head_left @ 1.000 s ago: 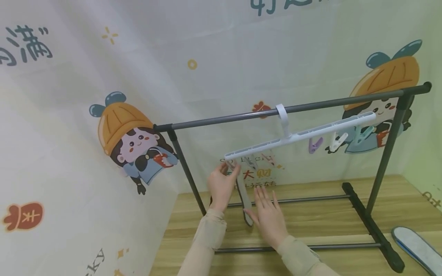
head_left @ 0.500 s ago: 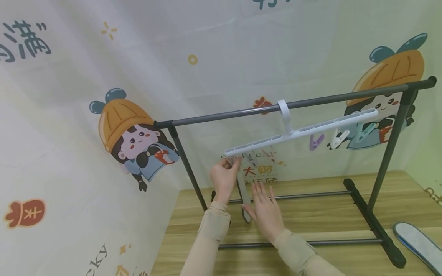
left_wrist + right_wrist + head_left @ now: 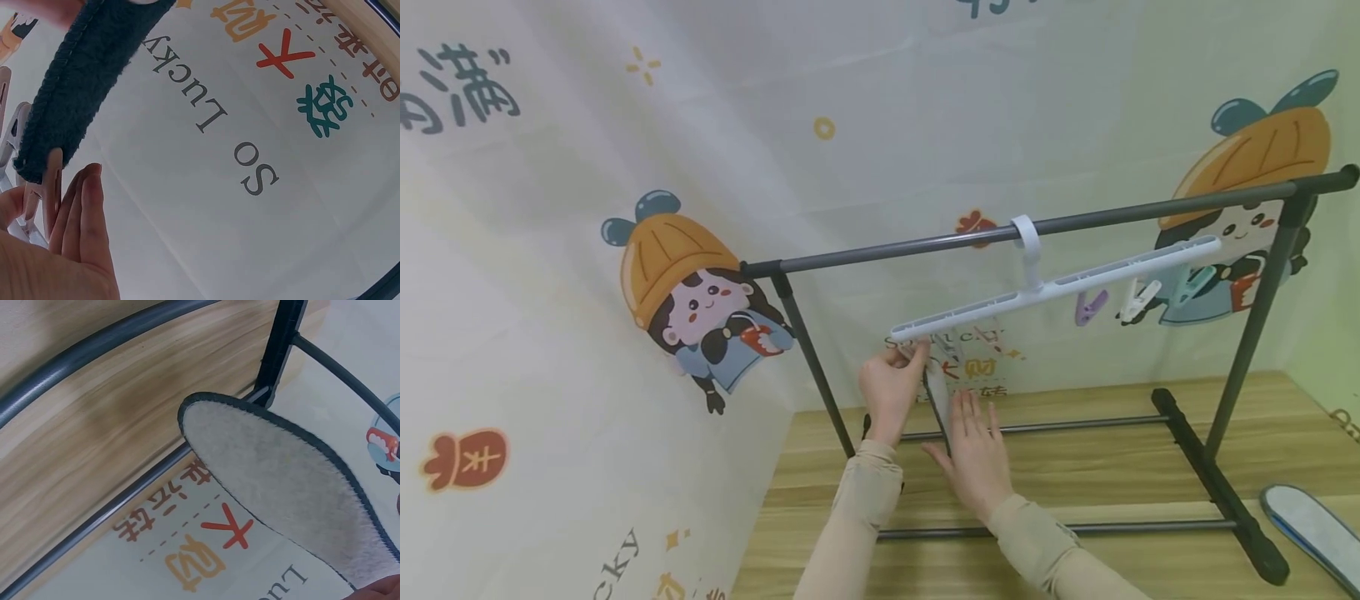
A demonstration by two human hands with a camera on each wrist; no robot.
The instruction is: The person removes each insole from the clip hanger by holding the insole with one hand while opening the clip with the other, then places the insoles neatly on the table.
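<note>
A fuzzy insole [image 3: 269, 481], pale on one face and dark teal [image 3: 81, 75] on the other, hangs below the left end of a white hanger [image 3: 970, 317]. At its upper end my left hand [image 3: 891, 387] pinches a pinkish clothes peg [image 3: 53, 194], whose tips lie against the insole's edge. My right hand [image 3: 977, 458] holds its fingers straight beside the insole, which its lower part partly hides; light touch is likely but contact is hard to tell in the head view. Only a bit of that hand shows in the right wrist view.
The hanger hooks over the bar [image 3: 895, 250] of a dark metal rack on a wooden table [image 3: 1090, 492]. More pegs hang from it, including purple [image 3: 1090, 308], white [image 3: 1138, 300] and teal [image 3: 1195, 286] ones. A second insole [image 3: 1315, 529] lies at the right.
The insole has turned and its lower end has swung right, behind my right hand. My left hand stays at the same peg. The head view has shifted slightly.
</note>
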